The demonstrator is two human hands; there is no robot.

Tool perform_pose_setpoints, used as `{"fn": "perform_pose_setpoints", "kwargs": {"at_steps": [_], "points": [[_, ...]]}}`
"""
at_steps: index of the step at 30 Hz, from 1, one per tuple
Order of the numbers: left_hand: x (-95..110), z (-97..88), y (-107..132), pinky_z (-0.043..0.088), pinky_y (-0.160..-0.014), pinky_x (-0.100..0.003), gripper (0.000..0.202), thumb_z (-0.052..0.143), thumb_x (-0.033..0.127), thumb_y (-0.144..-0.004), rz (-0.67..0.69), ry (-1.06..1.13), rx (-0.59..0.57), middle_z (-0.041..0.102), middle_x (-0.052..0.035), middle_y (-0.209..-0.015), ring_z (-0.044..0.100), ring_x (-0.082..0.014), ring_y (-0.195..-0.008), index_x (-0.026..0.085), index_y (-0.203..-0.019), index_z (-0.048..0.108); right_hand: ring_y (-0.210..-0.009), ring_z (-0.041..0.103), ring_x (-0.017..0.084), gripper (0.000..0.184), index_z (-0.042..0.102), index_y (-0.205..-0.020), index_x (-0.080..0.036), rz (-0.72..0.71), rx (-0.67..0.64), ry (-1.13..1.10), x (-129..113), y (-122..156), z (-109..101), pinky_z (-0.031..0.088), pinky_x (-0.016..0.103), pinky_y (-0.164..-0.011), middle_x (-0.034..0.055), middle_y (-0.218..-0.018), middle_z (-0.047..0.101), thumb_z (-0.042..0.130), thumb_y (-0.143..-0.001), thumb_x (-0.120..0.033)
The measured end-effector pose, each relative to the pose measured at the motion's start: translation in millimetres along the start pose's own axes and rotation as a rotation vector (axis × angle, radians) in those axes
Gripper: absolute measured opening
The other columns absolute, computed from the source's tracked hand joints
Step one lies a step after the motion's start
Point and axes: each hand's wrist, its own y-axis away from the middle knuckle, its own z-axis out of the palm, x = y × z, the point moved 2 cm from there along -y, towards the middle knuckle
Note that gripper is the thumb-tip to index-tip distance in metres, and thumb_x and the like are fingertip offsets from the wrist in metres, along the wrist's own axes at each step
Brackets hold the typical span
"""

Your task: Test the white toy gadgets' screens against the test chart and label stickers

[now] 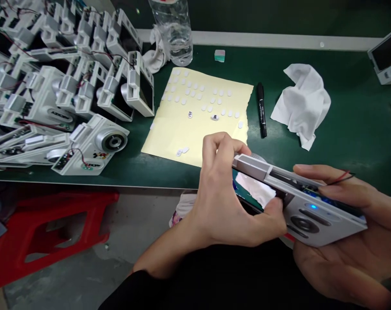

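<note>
A white toy-like camera (311, 215) with its top side open is held between both hands, just past the table's front edge. My left hand (224, 198) grips its left end, thumb on the screen side and fingers over the top. My right hand (359, 241) holds the right end, fingers along the open top and palm beneath. A blue light glows beside the buttons. The screen is lit and shows a picture, partly covered by my left thumb. Red and black wires stick out near my right fingers.
Many similar white cameras (114, 142) crowd the left. A yellow sheet (169, 133) bears rows of small white pieces. Around it are a water bottle (180, 43), a black marker (261, 110), a white cloth (301, 101) and a small block (220, 55). A red stool (17, 254) stands lower left.
</note>
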Motion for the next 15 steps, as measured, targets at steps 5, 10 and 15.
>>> {"fn": "perform_pose_setpoints", "kwargs": {"at_steps": [5,10,15], "points": [[0.7,-0.5,0.7,0.045,-0.067,-0.036,0.038,0.061,0.030,-0.057,0.000,-0.015,0.019,0.036,-0.0045,-0.091,0.042,-0.0222,-0.089,0.021,-0.087,0.039,-0.089,0.061,0.027,0.041,0.066,-0.105,-0.028,-0.034,-0.012,0.038,-1.0,0.4,-0.5,0.051,0.041,-0.067,0.0023,-0.092,0.064,0.043,-0.085,-0.055],[4.1,-1.1,1.0,0.047,-0.074,-0.039,0.046,0.061,0.028,-0.057,0.028,-0.030,0.048,0.036,-0.0066,-0.095,0.042,-0.0256,-0.097,0.020,-0.097,0.040,-0.089,0.061,0.029,0.045,0.064,-0.105,-0.031,0.005,-0.029,0.092,-3.5,1.1,-1.3,0.051,0.045,-0.066,0.0036,-0.095,0.064,0.040,-0.083,-0.061],[8.3,-1.0,1.2,0.048,-0.072,-0.043,0.046,0.061,0.028,-0.060,0.069,-0.039,0.087,0.037,-0.0082,-0.096,0.041,-0.0298,-0.101,0.021,-0.101,0.042,-0.087,0.061,0.027,0.046,0.063,-0.110,-0.029,-0.056,-0.039,0.098,0.6,-0.4,-1.1,0.050,0.041,-0.063,0.0031,-0.096,0.063,0.039,-0.085,-0.059]]}}
